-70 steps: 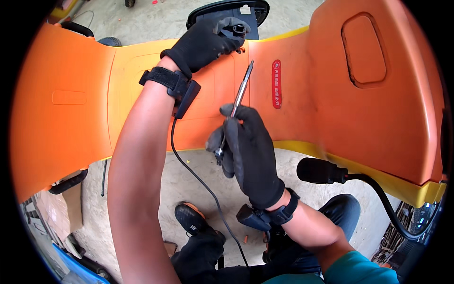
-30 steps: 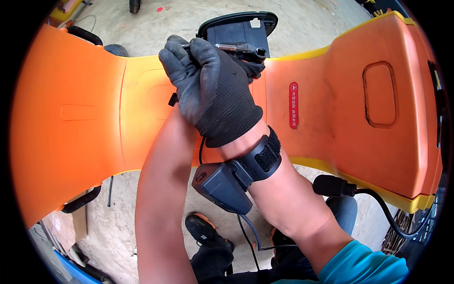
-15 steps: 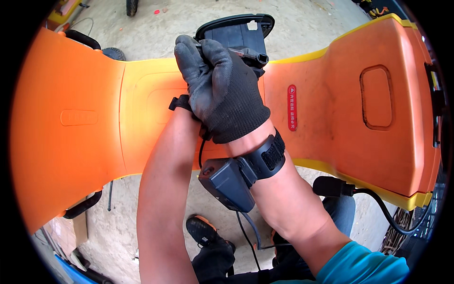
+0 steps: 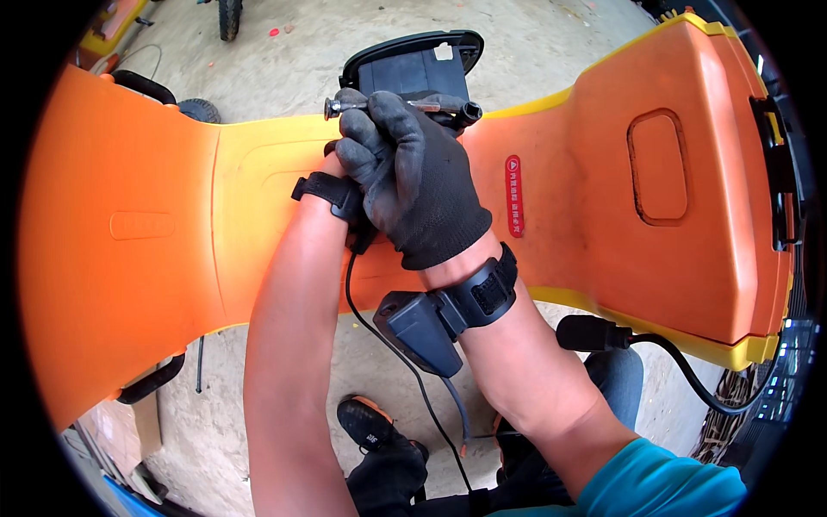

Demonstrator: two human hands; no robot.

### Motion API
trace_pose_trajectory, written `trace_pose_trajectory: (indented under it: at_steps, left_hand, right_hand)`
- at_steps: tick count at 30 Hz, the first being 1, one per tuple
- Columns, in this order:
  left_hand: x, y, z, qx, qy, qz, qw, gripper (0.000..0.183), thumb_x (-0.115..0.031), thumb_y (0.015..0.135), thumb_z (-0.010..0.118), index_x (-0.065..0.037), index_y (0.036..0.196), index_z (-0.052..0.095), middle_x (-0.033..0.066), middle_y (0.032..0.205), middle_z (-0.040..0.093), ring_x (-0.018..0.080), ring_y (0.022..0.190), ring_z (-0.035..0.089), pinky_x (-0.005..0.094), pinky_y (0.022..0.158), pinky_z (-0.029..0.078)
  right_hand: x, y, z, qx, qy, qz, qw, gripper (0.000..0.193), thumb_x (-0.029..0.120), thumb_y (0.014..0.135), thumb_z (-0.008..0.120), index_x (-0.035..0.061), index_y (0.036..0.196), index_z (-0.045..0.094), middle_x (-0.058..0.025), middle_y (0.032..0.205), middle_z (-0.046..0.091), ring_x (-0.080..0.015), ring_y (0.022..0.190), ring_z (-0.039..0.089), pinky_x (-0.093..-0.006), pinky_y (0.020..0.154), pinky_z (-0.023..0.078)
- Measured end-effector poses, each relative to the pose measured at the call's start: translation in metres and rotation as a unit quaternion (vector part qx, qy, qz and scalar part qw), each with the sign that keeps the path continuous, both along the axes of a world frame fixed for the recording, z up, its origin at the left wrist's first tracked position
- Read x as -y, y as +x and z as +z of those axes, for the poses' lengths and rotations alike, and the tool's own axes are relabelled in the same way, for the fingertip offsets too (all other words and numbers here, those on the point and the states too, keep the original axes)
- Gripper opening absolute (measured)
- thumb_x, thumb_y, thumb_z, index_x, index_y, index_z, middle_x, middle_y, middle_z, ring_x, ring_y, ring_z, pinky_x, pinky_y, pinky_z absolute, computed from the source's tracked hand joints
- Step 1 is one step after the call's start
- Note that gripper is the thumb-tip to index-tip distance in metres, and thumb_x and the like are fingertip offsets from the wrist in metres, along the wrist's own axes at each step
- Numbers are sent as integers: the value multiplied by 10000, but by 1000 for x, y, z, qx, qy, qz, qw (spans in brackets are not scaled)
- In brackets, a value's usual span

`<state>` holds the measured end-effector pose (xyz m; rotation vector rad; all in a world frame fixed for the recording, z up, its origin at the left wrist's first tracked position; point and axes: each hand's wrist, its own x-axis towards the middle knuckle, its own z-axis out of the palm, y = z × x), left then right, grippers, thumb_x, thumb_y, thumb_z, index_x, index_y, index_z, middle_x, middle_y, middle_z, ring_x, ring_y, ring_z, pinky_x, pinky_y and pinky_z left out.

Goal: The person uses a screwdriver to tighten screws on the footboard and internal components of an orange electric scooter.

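My right hand (image 4: 422,185), in a black knit glove with a dark coated palm, is closed with its fingers curled at a metal socket wrench (image 4: 426,106). The wrench lies crosswise, with one hollow black socket end on the right and a shiny end on the left. My left hand (image 4: 347,96) reaches in behind the right one; only bits of its dark glove show, and its grip is hidden. Just beyond both hands stands a black panel or box (image 4: 413,69) with a rounded black rim, above the orange body (image 4: 276,185) of a vehicle-like machine.
Black handles (image 4: 151,84) stick out on the left side. A black plug on a cable (image 4: 594,333) hangs at the right. On my right wrist sits a strapped black device (image 4: 422,332), with cables hanging down. A raised orange housing (image 4: 594,250) rises on the right.
My right hand has turned and shifted slightly, so the wrench's left end now shows. The left wrist has moved a little left, and the whole view has shifted slightly.
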<state>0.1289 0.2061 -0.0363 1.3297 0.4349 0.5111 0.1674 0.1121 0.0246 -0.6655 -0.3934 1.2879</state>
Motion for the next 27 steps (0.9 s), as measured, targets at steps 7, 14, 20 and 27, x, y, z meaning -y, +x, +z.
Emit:
trace_pose_trajectory:
  at_steps: [7, 14, 20, 27]
  left_hand:
    - [-3, 2, 10, 41, -24, -44, 998, 358, -177, 915, 675, -24, 1237, 647, 54, 1073, 692, 135, 986, 643, 314, 901, 522]
    - [-22, 14, -3, 19, 106, -136, 985, 391, -217, 988, 621, -33, 1331, 591, 84, 1157, 675, 164, 1050, 652, 304, 880, 564]
    - [-21, 12, 8, -7, 34, -144, 989, 388, -254, 1003, 595, -26, 1318, 597, 100, 1142, 677, 177, 983, 676, 303, 886, 559]
    - [-31, 8, -6, 68, -28, -180, 981, 444, -339, 1028, 541, -14, 1329, 584, 110, 1211, 658, 200, 1069, 661, 348, 957, 534]
  right_hand:
    - [16, 6, -5, 78, -30, -2, 997, 172, 137, 1036, 486, 24, 950, 584, -51, 827, 616, -98, 616, 551, -242, 545, 484]
    - [46, 12, -21, 111, -68, 2, 991, 228, 260, 1061, 513, 59, 1043, 618, -7, 807, 641, -64, 594, 503, -219, 523, 416]
    - [56, 10, -34, 115, -119, -14, 986, 233, 273, 1061, 516, 75, 974, 605, -8, 753, 623, -76, 562, 490, -222, 552, 428]
    - [52, 9, -31, 105, -124, 0, 987, 255, 275, 1069, 491, 71, 957, 597, -21, 740, 621, -90, 558, 512, -226, 585, 459]
